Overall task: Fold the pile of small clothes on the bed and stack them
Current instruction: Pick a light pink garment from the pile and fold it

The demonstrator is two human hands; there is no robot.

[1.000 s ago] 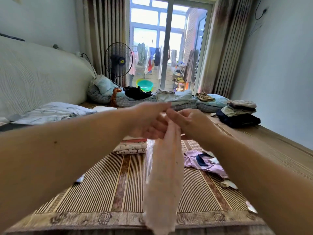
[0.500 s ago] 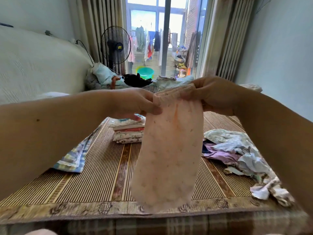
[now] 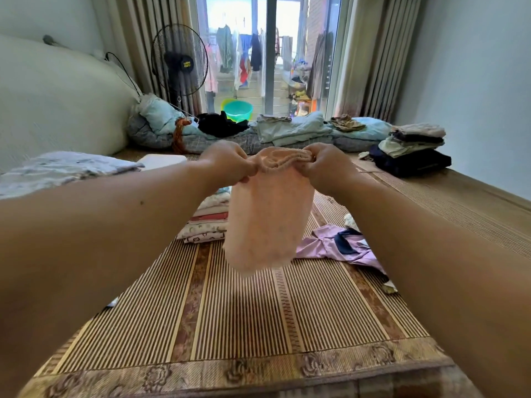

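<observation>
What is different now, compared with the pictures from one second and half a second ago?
The left hand and right hand, pinching together one second ago, moved apart along the top edge of the pink garment, so it now hangs spread wide instead of as a narrow strip. Nothing was let go. The folded stack and the purple garment stayed on the mat.

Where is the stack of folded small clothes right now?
In the head view, the folded stack sits left of centre on the striped mat, partly behind the held-up pink garment, with the purple garment to its right.
</observation>
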